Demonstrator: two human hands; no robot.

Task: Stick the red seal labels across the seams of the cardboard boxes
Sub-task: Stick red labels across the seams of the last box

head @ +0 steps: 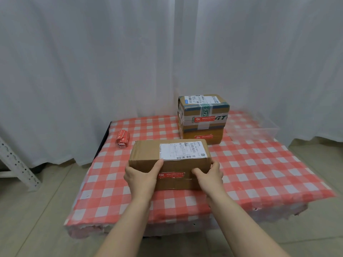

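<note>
Pressure along the whole label (171, 174) is what the step seems to call for. The red strip is already laid across the seam (187, 179) on the near face of the box (169, 160), at the centre of the frame. Its ends should be rubbed flat so that both flaps are bridged and no corner is left lifted. The seam looks ragged past the label's right end, so weaker adhesion may be expected there. Once the strip is smoothed, the box is probably to be turned for another seam or set aside. Either way it should be lifted evenly from both ends so that the label is not dragged by a thumb. The box is grasped by both hands. The left hand (141, 175) is closed on the lower left corner, its thumb laid up to the top front edge beside the shipping slip (182, 151). The right hand (209, 173) is curled round the right end, its thumb pressed on the near face just beside the label. Both forearms are stretched forward from the bottom of the frame. Spare labels (122, 138) are bunched at centre left on the checked tabletop (259, 164). A stack (203, 117) of two boxes, each bearing a red strip, is seen behind, right of centre.
</note>
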